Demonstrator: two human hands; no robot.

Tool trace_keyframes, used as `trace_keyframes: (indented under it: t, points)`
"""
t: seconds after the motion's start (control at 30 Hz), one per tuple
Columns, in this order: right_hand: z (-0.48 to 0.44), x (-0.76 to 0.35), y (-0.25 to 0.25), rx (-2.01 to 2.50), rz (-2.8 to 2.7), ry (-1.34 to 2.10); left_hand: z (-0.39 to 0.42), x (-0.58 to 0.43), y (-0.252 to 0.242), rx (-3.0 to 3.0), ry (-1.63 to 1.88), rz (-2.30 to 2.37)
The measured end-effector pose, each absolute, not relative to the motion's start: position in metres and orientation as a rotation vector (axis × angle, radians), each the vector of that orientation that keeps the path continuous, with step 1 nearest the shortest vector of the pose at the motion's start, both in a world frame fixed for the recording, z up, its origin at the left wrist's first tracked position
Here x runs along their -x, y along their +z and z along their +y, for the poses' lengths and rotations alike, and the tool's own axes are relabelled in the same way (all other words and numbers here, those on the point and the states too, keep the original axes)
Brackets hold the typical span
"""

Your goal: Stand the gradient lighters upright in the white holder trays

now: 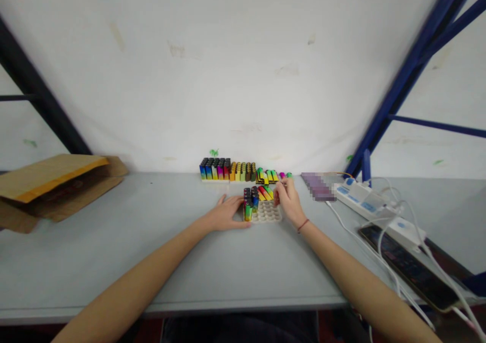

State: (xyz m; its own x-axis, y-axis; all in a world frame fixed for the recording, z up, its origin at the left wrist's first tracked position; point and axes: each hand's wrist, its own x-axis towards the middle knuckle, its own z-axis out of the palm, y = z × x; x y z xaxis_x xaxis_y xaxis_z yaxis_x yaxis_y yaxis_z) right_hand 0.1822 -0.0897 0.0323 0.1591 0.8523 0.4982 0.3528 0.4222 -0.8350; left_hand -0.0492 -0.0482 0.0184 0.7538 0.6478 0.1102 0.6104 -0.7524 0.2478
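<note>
A white tray with rows of round holes point(269, 212) lies on the desk in front of me. Several lighters with black tops point(248, 209) stand in its left end. My left hand point(227, 214) is curled around that end, its thumb along the front edge and its fingers behind. Over the tray's right side is my right hand point(287, 199), fingers bent together in a pinch; what they hold, if anything, is hidden. Just behind the tray, red, yellow and green lighters point(266, 193) lie tilted, near the right fingertips.
Against the wall stand a block of multicoloured lighters point(215, 169), a yellow-to-brown group point(243, 171), and green-yellow lighters lying down point(268, 175). An open brown paper bag point(64, 186) is at left. To the right are a power strip point(372, 206), white cables, and a phone point(410, 264).
</note>
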Motion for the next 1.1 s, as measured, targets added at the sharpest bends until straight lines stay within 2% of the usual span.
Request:
trace_keyframes:
  t: [0.13,0.3,0.57,0.67,0.87,1.1]
  points:
    - [-0.103,-0.172,0.049,1.059,-1.594,0.426,-0.048,0.049,0.017,-2.754,0.297,0.995]
    - [-0.108,-0.166,0.050,1.009,-1.739,0.561,-0.049,0.049,0.018,-2.758,0.311,0.989]
    - [-0.112,-0.165,0.049,1.044,-2.000,0.362,-0.048,0.049,0.017,-2.762,0.315,0.982]
    - [-0.110,-0.168,0.049,1.078,-1.950,0.346,-0.048,0.049,0.018,-2.762,0.305,0.981]
    - [-0.084,-0.191,0.037,1.206,-1.920,0.075,-0.049,0.049,0.019,-2.755,0.281,1.003]
    - [-0.063,-0.196,0.022,1.285,-2.251,0.255,-0.049,0.049,0.019,-2.765,0.270,1.009]
